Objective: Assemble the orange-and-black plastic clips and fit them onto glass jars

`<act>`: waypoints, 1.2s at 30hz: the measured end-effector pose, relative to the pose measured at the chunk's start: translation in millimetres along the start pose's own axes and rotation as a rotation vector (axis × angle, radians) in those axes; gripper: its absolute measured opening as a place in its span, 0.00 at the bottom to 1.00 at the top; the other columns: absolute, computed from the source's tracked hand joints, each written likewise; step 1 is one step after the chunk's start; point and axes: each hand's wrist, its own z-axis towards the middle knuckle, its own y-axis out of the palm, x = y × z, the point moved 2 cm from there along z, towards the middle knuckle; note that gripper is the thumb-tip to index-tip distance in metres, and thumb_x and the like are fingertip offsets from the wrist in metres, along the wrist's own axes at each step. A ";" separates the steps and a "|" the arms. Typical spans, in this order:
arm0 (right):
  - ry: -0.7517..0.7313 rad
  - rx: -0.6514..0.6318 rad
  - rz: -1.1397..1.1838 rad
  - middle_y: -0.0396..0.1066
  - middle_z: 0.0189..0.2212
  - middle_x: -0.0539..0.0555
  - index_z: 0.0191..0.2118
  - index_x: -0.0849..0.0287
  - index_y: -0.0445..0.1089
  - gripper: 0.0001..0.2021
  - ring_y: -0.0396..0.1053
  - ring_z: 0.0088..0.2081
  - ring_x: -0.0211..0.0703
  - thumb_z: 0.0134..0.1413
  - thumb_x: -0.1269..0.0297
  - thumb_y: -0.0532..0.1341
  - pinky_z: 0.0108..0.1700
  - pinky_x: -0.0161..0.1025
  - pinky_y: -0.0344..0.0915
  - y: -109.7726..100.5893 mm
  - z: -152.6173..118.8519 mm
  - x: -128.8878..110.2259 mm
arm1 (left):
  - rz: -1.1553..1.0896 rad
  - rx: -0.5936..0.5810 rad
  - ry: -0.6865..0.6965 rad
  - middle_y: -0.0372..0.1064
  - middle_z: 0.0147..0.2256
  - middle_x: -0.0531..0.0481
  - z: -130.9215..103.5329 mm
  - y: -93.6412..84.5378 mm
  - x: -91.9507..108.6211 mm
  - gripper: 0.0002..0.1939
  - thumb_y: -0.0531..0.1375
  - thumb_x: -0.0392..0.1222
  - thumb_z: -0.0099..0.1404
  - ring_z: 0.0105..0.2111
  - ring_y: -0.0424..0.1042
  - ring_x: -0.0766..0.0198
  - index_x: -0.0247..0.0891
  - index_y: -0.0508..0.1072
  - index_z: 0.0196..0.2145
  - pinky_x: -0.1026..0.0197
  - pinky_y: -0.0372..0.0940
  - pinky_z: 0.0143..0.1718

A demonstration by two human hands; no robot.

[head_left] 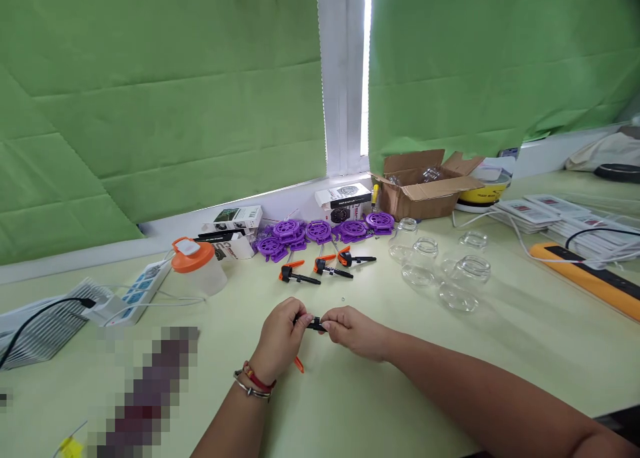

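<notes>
My left hand (pixel 283 331) and my right hand (pixel 356 333) meet low over the table, fingers pinched on the two ends of a small black rod-like part (pixel 316 323). An orange lever (pixel 299 365) sticks out below my left hand; fingers hide how it joins the black part. Just beyond lie three similar black-and-orange parts, on the left (pixel 299 275), in the middle (pixel 333 269) and on the right (pixel 356 258). Each has a black rod and an orange lever. Behind them sit several purple round spoked frames (pixel 319 231). A tiny piece (pixel 343 299) rests past my hands.
To the left stand an orange-lidded plastic cup (pixel 200 268) and a power strip (pixel 145 288). Several clear plastic domes (pixel 473 269) lie at the right, near an open cardboard box (pixel 425 195). Printed boxes (pixel 345 201) line the wall. An orange-and-black strip (pixel 590 275) lies far right.
</notes>
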 end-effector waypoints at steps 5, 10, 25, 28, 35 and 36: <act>0.040 -0.013 0.074 0.50 0.20 0.44 0.34 0.59 0.63 0.13 0.42 0.20 0.31 0.59 0.54 0.51 0.21 0.31 0.44 1.4 -2.1 0.0 | 0.029 -0.007 0.001 0.63 0.26 0.51 -1.4 0.6 2.8 0.12 0.49 0.44 0.65 0.28 0.62 0.62 0.40 0.62 0.25 0.61 0.57 0.30; 0.068 -0.034 0.107 0.50 0.19 0.43 0.35 0.60 0.64 0.13 0.42 0.20 0.31 0.59 0.55 0.52 0.21 0.31 0.43 2.4 -3.2 -6.7 | 0.041 -0.023 -0.008 0.63 0.26 0.51 -0.3 4.3 1.0 0.13 0.48 0.44 0.65 0.28 0.62 0.62 0.40 0.63 0.25 0.61 0.57 0.30; -0.027 -0.011 -0.144 0.53 0.22 0.46 0.33 0.58 0.61 0.12 0.46 0.21 0.33 0.61 0.56 0.48 0.23 0.32 0.49 3.5 -0.9 -8.4 | -0.478 0.193 -0.396 0.63 0.23 0.52 -2.4 5.3 -8.5 0.21 0.48 0.58 0.64 0.24 0.64 0.63 0.38 0.65 0.27 0.62 0.58 0.25; -0.053 -0.005 -0.207 0.52 0.21 0.46 0.30 0.58 0.59 0.11 0.47 0.22 0.33 0.61 0.58 0.49 0.24 0.32 0.49 5.7 -1.1 -10.2 | -0.476 0.014 -0.368 0.63 0.23 0.53 -1.3 4.0 -2.5 0.23 0.47 0.60 0.63 0.23 0.64 0.64 0.38 0.66 0.26 0.62 0.58 0.23; -0.030 -0.083 -0.025 0.50 0.21 0.45 0.32 0.57 0.60 0.09 0.45 0.21 0.32 0.60 0.60 0.49 0.23 0.32 0.48 18.6 -6.7 -9.8 | -0.572 -0.210 -0.321 0.66 0.30 0.50 -4.3 -2.2 3.9 0.24 0.44 0.60 0.65 0.26 0.67 0.65 0.38 0.67 0.36 0.65 0.59 0.22; -0.029 -0.082 0.015 0.51 0.21 0.44 0.35 0.57 0.62 0.09 0.44 0.21 0.32 0.60 0.59 0.49 0.23 0.32 0.47 19.6 -7.0 -10.7 | -0.581 -0.209 -0.318 0.66 0.30 0.50 -4.7 -1.8 3.7 0.24 0.43 0.60 0.65 0.25 0.67 0.65 0.38 0.67 0.38 0.64 0.60 0.23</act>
